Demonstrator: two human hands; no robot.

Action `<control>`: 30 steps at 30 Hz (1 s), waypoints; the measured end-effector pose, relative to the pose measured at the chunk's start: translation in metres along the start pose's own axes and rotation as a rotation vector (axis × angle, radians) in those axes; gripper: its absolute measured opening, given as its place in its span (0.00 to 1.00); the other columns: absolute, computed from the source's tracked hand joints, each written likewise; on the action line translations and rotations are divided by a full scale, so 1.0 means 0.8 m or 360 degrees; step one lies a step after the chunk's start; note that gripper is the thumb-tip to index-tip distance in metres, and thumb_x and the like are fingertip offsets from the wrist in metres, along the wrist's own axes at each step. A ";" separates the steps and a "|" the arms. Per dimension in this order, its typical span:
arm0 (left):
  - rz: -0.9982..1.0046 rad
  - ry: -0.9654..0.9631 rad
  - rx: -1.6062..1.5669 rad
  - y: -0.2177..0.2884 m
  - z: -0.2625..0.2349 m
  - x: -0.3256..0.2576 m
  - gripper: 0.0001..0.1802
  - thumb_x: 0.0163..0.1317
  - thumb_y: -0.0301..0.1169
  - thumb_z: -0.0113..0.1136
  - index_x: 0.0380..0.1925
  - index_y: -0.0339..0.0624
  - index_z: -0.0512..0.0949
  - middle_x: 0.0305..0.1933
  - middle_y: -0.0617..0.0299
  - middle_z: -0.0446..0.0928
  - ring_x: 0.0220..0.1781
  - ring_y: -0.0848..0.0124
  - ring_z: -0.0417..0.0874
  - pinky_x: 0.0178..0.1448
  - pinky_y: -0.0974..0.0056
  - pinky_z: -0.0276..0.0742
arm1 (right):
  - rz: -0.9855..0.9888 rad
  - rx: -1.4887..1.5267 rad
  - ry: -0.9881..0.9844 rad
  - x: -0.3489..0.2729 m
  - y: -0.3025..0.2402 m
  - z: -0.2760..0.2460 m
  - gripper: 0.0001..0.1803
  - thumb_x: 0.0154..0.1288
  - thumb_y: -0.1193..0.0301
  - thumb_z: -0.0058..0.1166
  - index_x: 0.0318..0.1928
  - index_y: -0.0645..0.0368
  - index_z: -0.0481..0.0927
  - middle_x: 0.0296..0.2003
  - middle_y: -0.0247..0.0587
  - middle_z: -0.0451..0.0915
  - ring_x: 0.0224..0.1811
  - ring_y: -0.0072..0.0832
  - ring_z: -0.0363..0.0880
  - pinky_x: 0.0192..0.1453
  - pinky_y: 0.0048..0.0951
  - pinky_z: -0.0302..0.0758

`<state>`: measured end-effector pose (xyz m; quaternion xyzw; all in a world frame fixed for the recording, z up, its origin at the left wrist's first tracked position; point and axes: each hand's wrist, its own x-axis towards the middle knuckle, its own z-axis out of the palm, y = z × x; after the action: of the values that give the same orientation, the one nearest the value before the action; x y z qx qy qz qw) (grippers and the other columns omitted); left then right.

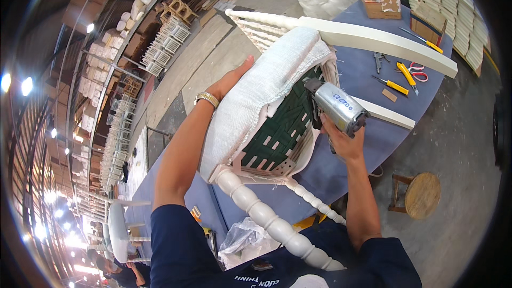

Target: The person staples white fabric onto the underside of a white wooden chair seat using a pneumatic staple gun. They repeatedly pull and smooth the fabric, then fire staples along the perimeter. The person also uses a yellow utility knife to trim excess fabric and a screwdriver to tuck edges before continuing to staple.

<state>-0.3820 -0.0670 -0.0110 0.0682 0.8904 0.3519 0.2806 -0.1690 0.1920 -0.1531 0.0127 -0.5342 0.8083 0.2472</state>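
A cream wooden chair with turned legs (261, 214) lies tipped over on the blue-covered table (368, 37). Its underside faces me, showing dark green woven webbing (277, 130). White fabric (266, 74) wraps the padded seat, its frayed edge folded toward the webbing. My left hand (230, 82) lies against the fabric's outer side, fingers stretched out and partly hidden. In my right hand (345, 141) is a silver pneumatic staple gun (338, 108), gripped by its handle. The gun's nose is at the inner edge of the seat frame; whether it touches cannot be seen.
Right of the chair lie yellow-handled cutters (394, 85), red-handled scissors (420, 72), a dark hand tool (380, 61) and a yellow-handled screwdriver (433, 46). A carton (381, 8) of white stuffing stands farther back. On the floor is a round wooden stool (422, 196). Clear plastic (246, 239) sits near me.
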 end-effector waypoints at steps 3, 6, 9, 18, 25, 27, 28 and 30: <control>0.0234 -0.0039 0.0113 0.063 0.042 -0.043 0.56 0.70 0.71 0.48 0.78 0.31 0.56 0.78 0.38 0.63 0.78 0.51 0.67 0.79 0.60 0.60 | -0.0061 -0.0141 0.0046 -0.007 0.009 -0.005 0.12 0.63 0.77 0.69 0.47 0.67 0.87 0.34 0.37 0.90 0.33 0.20 0.87 0.40 0.26 0.83; 0.0418 0.0134 0.0611 0.080 0.058 -0.060 0.60 0.65 0.72 0.54 0.78 0.30 0.55 0.78 0.33 0.61 0.79 0.48 0.66 0.80 0.58 0.59 | -0.0015 -0.0087 0.0029 -0.015 0.011 0.002 0.12 0.62 0.77 0.69 0.46 0.66 0.87 0.35 0.39 0.90 0.34 0.22 0.88 0.41 0.26 0.82; 0.0531 0.0270 0.0905 0.089 0.078 -0.070 0.63 0.63 0.71 0.58 0.79 0.29 0.52 0.77 0.27 0.60 0.79 0.44 0.65 0.81 0.56 0.58 | -0.0103 -0.0147 0.0033 -0.014 0.017 0.004 0.12 0.62 0.77 0.69 0.47 0.65 0.87 0.35 0.40 0.90 0.35 0.23 0.88 0.42 0.27 0.82; 0.0376 0.0633 0.1362 0.086 0.108 -0.078 0.63 0.57 0.62 0.68 0.80 0.35 0.49 0.71 0.26 0.66 0.69 0.33 0.74 0.71 0.45 0.73 | -0.0496 -0.0385 -0.0139 0.012 0.018 0.011 0.18 0.56 0.75 0.73 0.48 0.64 0.86 0.38 0.43 0.89 0.37 0.31 0.89 0.44 0.31 0.83; 0.0278 0.0649 0.1444 0.096 0.119 -0.080 0.61 0.55 0.51 0.71 0.79 0.32 0.49 0.70 0.21 0.65 0.69 0.32 0.74 0.73 0.46 0.71 | -0.0552 -0.0439 -0.0295 0.022 0.030 0.009 0.21 0.53 0.76 0.73 0.49 0.63 0.85 0.39 0.45 0.88 0.38 0.37 0.88 0.45 0.33 0.82; 0.0258 0.0661 0.1447 0.097 0.120 -0.082 0.61 0.55 0.49 0.72 0.79 0.32 0.48 0.70 0.21 0.65 0.69 0.32 0.74 0.73 0.46 0.71 | -0.0531 -0.0443 -0.0313 0.022 0.028 0.009 0.21 0.53 0.76 0.74 0.48 0.64 0.84 0.39 0.45 0.87 0.37 0.36 0.88 0.45 0.33 0.82; 0.0253 0.0667 0.1451 0.098 0.120 -0.082 0.61 0.55 0.48 0.73 0.79 0.32 0.48 0.70 0.21 0.65 0.69 0.32 0.74 0.72 0.46 0.71 | -0.0520 -0.0453 -0.0325 0.023 0.023 0.009 0.21 0.53 0.76 0.74 0.48 0.64 0.84 0.38 0.45 0.87 0.37 0.35 0.87 0.45 0.32 0.82; 0.0267 0.0660 0.1447 0.097 0.119 -0.082 0.62 0.54 0.46 0.74 0.79 0.32 0.47 0.70 0.21 0.64 0.69 0.32 0.74 0.72 0.46 0.71 | -0.0485 -0.0451 -0.0340 0.023 0.025 0.007 0.21 0.53 0.76 0.74 0.49 0.65 0.84 0.37 0.45 0.87 0.37 0.34 0.87 0.44 0.32 0.82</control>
<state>-0.2813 0.0257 0.0133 0.1834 0.9820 -0.0439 0.0105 -0.1950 0.1880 -0.1620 0.1437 -0.6575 0.6725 0.3079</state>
